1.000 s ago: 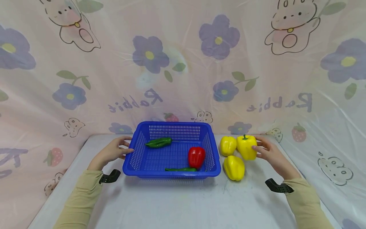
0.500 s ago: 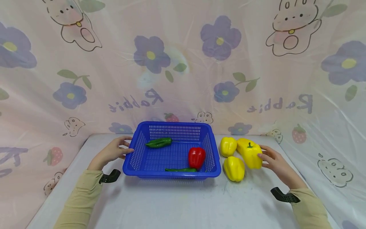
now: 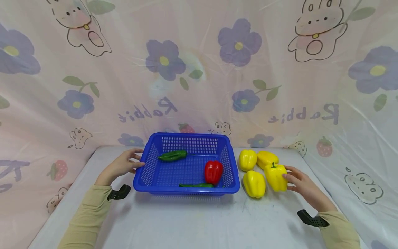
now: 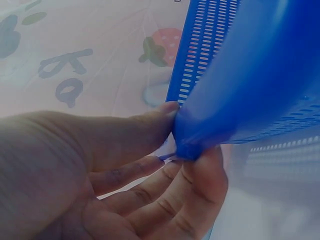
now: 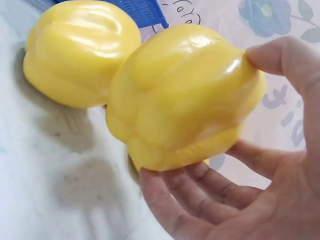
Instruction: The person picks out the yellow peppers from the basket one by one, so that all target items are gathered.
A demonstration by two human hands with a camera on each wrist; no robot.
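My left hand [image 3: 127,162] pinches the left rim of a blue plastic basket [image 3: 186,190]; in the left wrist view the thumb [image 4: 150,125] is on one side of the rim and the fingers curl under it. Inside the basket lie a red bell pepper [image 3: 213,172] and two green chili peppers, one at the back [image 3: 172,156] and one along the front wall [image 3: 196,185]. My right hand [image 3: 300,181] grips a yellow bell pepper [image 3: 276,177], stem up, thumb on one side and fingertips on the other. The right wrist view shows that pepper [image 5: 185,95] close up.
Between the basket and my right hand lie three more yellow bell peppers: one at the back left [image 3: 247,160], one behind the held pepper [image 3: 266,159] and one in front [image 3: 254,184]. A white table [image 3: 186,224] is backed by a patterned curtain [image 3: 199,86].
My right hand has moved toward me and slightly right with its yellow bell pepper, uncovering another yellow bell pepper behind it. My left hand and the basket have stayed in place.
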